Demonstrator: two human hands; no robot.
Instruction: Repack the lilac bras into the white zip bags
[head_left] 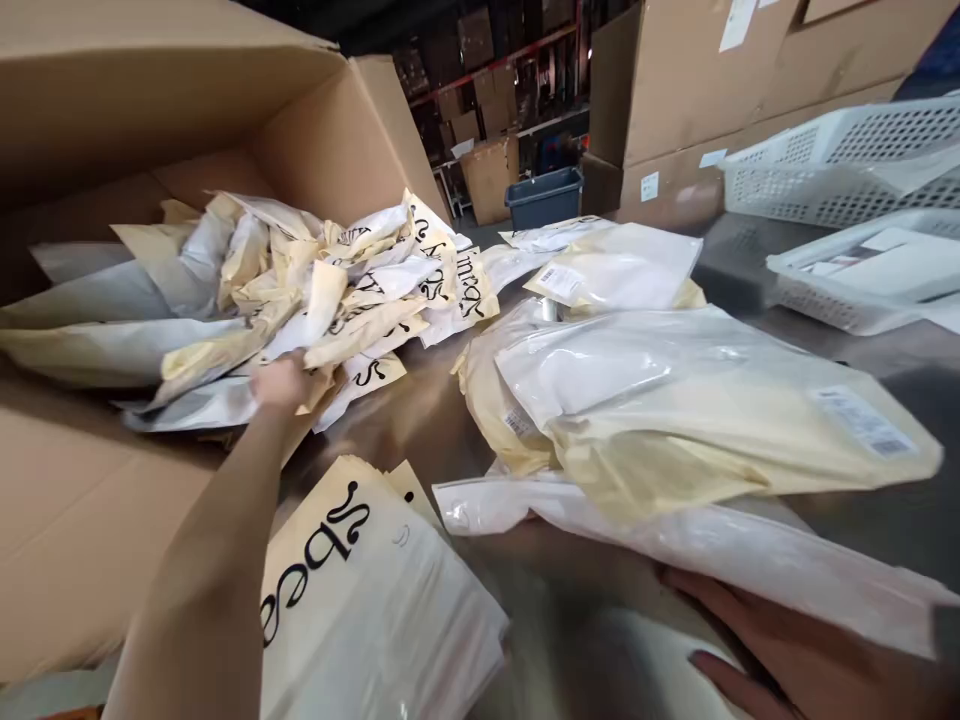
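Note:
My left hand [281, 382] reaches to the front edge of a heap of cream-and-white plastic bags [322, 300] spilling from a large cardboard box [82, 510]. Its fingers look curled around one of these bags, though they are partly hidden and blurred. At the lower right is my right hand [802, 640], thumb and forefinger spread apart, beside a long white plastic bag [675, 545]. No object shows between those fingers. A flat stack of bags with black lettering [375, 600] lies between my arms.
Filled bags with labels [712, 400] lie piled on the dark table [405, 420], right of the heap. White perforated baskets [840, 170] stand at the right. Behind are large cardboard boxes [697, 90], a dark blue bin [544, 198] and shelving.

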